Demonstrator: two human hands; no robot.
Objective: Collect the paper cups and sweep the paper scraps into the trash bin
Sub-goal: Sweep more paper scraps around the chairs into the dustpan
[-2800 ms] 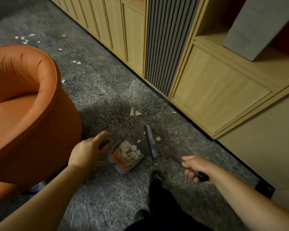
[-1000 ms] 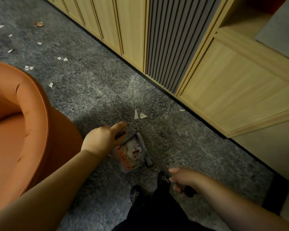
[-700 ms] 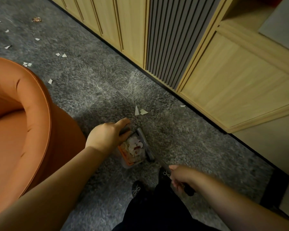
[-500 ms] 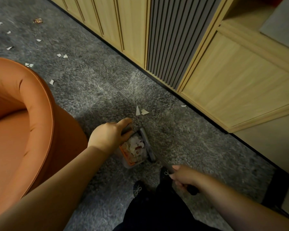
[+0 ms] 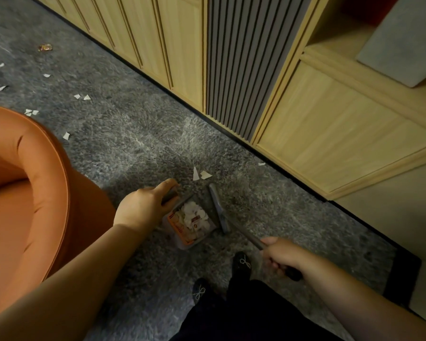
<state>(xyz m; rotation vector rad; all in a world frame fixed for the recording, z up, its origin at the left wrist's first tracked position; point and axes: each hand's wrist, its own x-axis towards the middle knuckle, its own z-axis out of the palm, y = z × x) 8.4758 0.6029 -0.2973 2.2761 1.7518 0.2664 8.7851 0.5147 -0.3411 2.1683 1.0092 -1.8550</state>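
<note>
My left hand grips the dark handle of a grey dustpan standing on the grey carpet. Inside the pan lie several white paper scraps and an orange-printed piece. My right hand grips the handle of a long broom; its grey brush head rests on the carpet just right of the pan's mouth. Two white scraps lie on the carpet just beyond the pan and brush. More scraps are scattered at the far left. No paper cup or trash bin is in view.
An orange armchair fills the left side, close to my left arm. Wooden cabinets with a grey slatted panel run along the right. A crumpled wrapper lies far left. My dark shoes stand below the pan.
The brush head swept against the dustpan's mouth, then moved slightly right off it. The loose scraps near the brush are gone from the carpet. The view shifted forward and left.
</note>
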